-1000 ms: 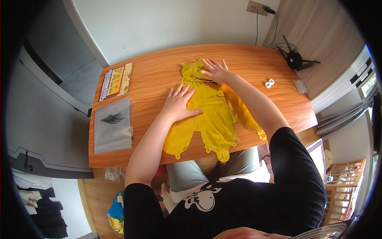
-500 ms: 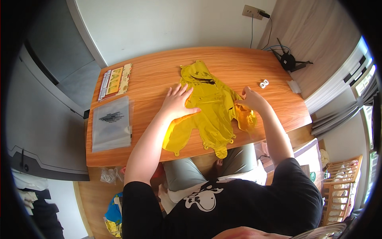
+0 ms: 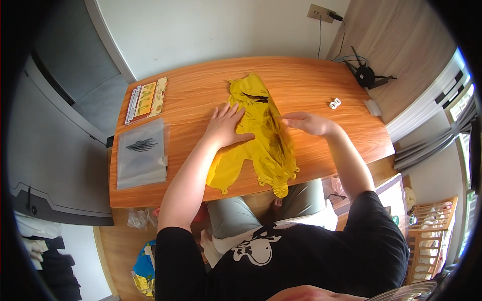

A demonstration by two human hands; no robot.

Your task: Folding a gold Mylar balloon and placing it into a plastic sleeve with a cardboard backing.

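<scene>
A flat, uninflated gold foil balloon (image 3: 246, 155) lies on the wooden table in front of me. Its right side is folded over toward the middle, leaving a long crease along that edge. My left hand (image 3: 225, 124) rests flat on the balloon's left part with its fingers spread. Just right of the folded edge is my right hand (image 3: 307, 123), open, its fingers stretched out toward the foil. Whether those fingertips touch the foil is hard to tell. Small tabs stick out along the balloon's near edge, which reaches the table's front.
Clear plastic sleeves (image 3: 141, 158) lie at the table's left, below a printed card packet (image 3: 145, 101). Two small white rolls (image 3: 335, 104) sit at the right. A black router (image 3: 365, 76) with antennas stands at the back right corner, near a wall socket (image 3: 321, 13).
The balloon's right-hand flap has been folded inward over the middle. My right hand has moved left with the fold, while the left hand stays pressed on the foil.
</scene>
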